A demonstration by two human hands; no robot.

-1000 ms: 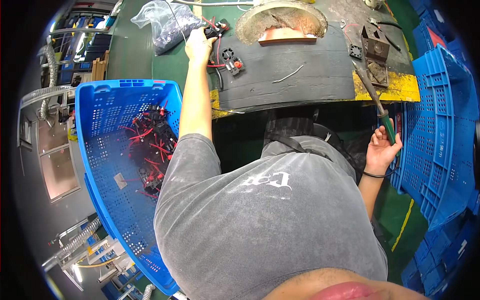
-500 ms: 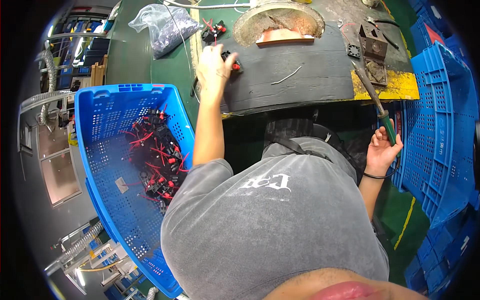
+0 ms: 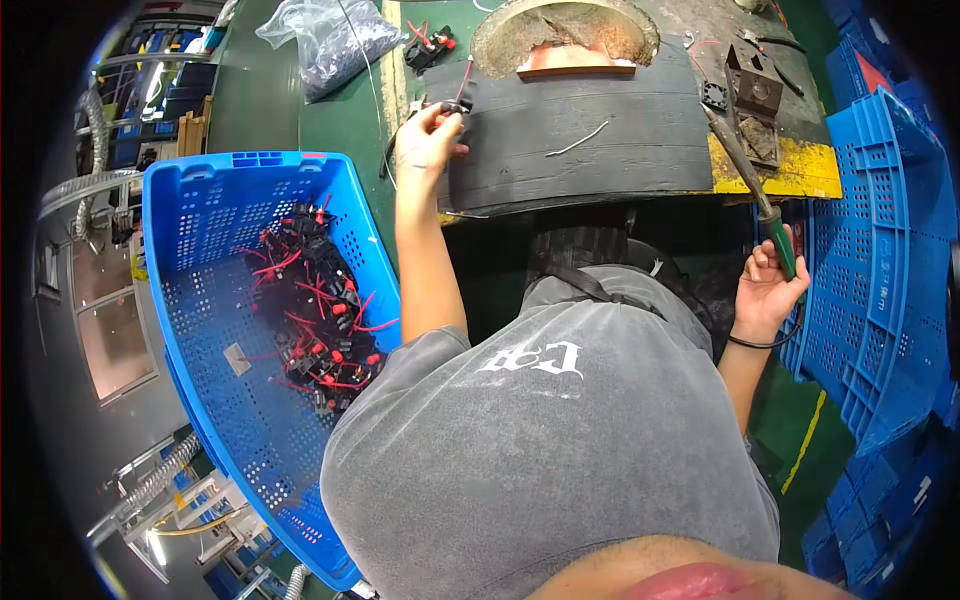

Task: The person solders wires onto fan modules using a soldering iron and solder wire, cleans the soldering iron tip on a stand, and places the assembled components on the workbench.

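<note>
My left hand (image 3: 424, 142) is over the left part of the dark work board (image 3: 560, 170), its fingers pinched on a small black part with a red wire (image 3: 462, 102). The fingers hide some of that part. Beyond it, on the green table, lies another black part with red ends and wires (image 3: 430, 48). At the right, my right hand (image 3: 768, 285) grips a soldering iron (image 3: 782, 248) by its green handle. The iron's long metal shaft points up and away, its tip over the board's right edge. A short bent piece of silvery wire (image 3: 578, 139) rests on the board.
A blue crate (image 3: 215, 420) at the left contains several black parts with red wires (image 3: 320, 300). A clear bag of small pieces (image 3: 340, 50) lies at the table's back. A round, crusted dish (image 3: 490, 50), a rusty metal box (image 3: 755, 80) and upright blue crates (image 3: 865, 260) are also around.
My left hand has drawn back slightly toward me and now pinches the black part, lifting its red wire upright. My right hand with the soldering iron has hardly moved.
</note>
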